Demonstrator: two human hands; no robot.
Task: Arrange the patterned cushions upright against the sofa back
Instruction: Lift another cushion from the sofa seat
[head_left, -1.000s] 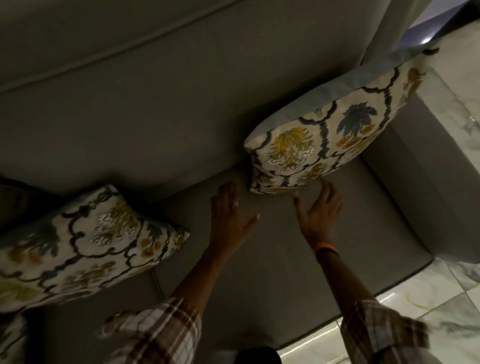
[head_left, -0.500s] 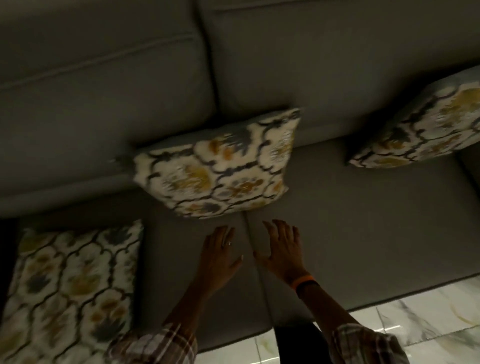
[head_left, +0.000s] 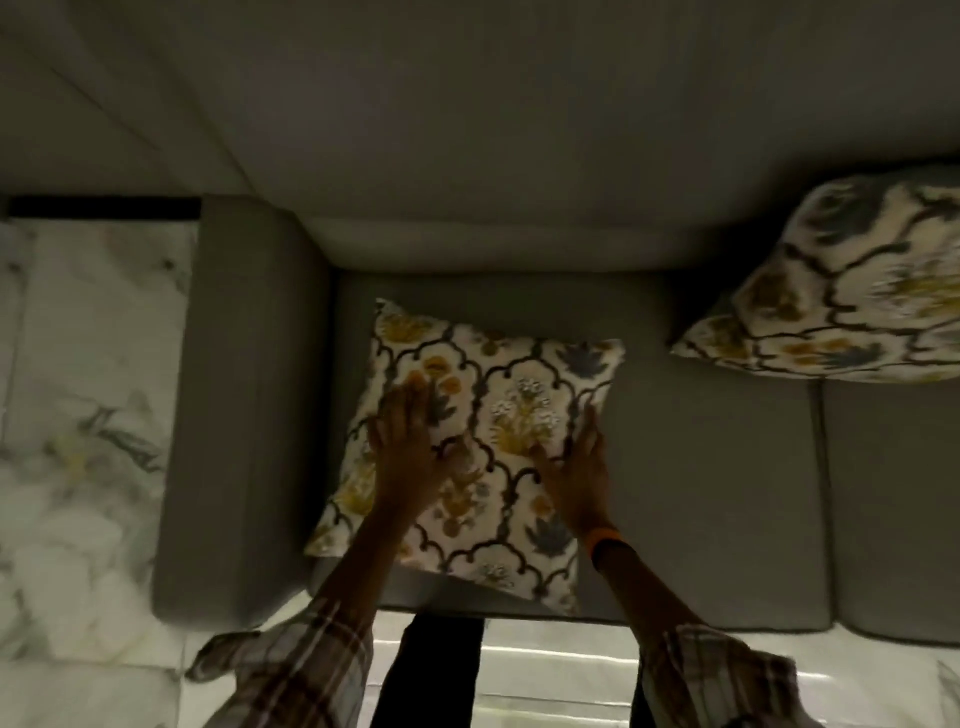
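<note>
A patterned cushion (head_left: 498, 415), cream with dark lattice lines and yellow and blue flowers, lies flat on the left seat of the grey sofa, a little short of the sofa back (head_left: 493, 156). My left hand (head_left: 402, 441) is pressed onto its left part with the fingers curled into the fabric. My right hand (head_left: 582, 467), with an orange wristband, grips its right edge. A second patterned cushion (head_left: 841, 291) leans tilted against the sofa back at the right, partly cut off by the frame.
The sofa's grey armrest (head_left: 244, 405) stands close to the left of the flat cushion. Bare seat (head_left: 701, 467) lies between the two cushions, with a seam (head_left: 823, 493) further right. White marble floor (head_left: 78, 415) surrounds the sofa; my legs stand at its front edge.
My view has swung left along the sofa to its armrest end. Both hands, earlier open over the bare seat, now rest on the flat cushion.
</note>
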